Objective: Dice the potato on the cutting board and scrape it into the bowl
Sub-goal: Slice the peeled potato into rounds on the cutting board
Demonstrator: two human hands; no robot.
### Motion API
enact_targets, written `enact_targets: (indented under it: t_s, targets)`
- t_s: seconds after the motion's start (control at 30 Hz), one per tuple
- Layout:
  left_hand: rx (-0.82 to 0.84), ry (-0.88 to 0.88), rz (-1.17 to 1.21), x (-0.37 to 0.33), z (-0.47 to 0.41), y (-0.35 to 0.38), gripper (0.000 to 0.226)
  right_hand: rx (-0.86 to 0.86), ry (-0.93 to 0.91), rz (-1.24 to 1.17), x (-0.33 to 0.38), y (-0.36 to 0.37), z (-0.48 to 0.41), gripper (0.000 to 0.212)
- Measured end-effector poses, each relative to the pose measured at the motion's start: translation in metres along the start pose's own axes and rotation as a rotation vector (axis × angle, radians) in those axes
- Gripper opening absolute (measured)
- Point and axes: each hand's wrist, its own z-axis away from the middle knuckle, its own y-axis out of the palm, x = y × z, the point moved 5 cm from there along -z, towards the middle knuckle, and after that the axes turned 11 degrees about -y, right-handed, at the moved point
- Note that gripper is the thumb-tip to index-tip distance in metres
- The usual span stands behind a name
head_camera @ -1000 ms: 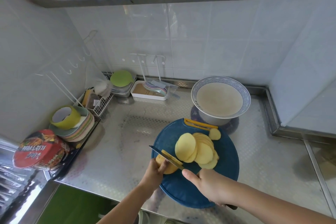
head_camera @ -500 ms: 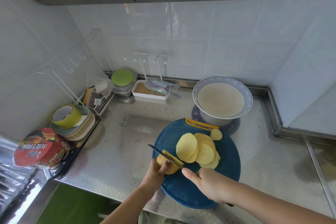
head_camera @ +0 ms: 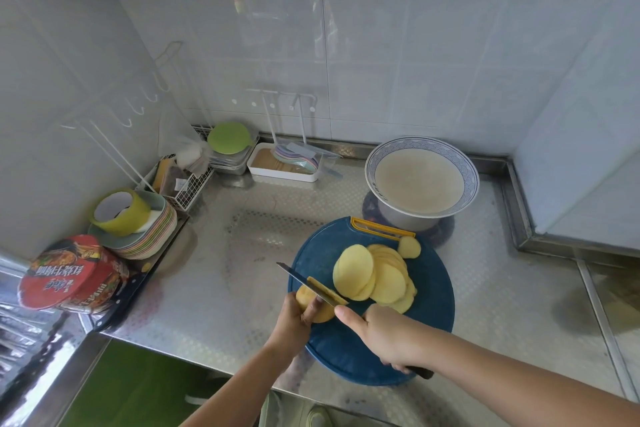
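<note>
The stainless steel counter (head_camera: 242,253) carries a round blue cutting board (head_camera: 346,350) at its near edge, and the patterned bowl (head_camera: 420,141), which holds something pale and cloudy, stands just behind the board's far rim. On the board's middle lies a fanned pile of potato slices (head_camera: 374,277), overlapping and leaning on one another, with one small round lying apart beside the yellow tab. The right hand (head_camera: 388,336) is wrapped round the dark handle of the knife (head_camera: 311,282), one digit stretched forward toward the blade. The left hand (head_camera: 294,319) has its fingers curled down onto the uncut potato end (head_camera: 310,302) at the board's left edge, pinning it under the blade, which lies across it with a thin slice against its right face. That stub is likely firm, light and starch-slick, and so short that little is left to grip: fingertips should stay tucked back from the edge, or the piece be laid on its flat cut face. The slices look stiff yet brittle and apt to slide, so dicing calls for small, squared stacks pressed from above.
</note>
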Motion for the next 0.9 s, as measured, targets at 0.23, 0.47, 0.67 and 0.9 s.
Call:
enact_targets:
  t_s: [0.23,0.47,0.67,0.9]
  targets:
    - [-0.044,0.01,-0.049,-0.002,0.003,0.002,0.049,0.016,0.027,0.013,0.003,0.001,-0.013,0.084]
    - [-0.081,-0.001,-0.039,-0.005,0.006,0.002,0.043,0.012,0.035,-0.032,0.002,0.004,-0.022,0.083]
    - [-0.069,-0.015,-0.074,-0.007,0.007,0.001,0.049,-0.019,0.037,-0.109,-0.012,0.012,-0.005,0.071]
    - [-0.025,0.004,-0.041,-0.004,0.006,0.003,0.052,-0.017,0.029,-0.105,-0.031,0.018,0.012,0.062]
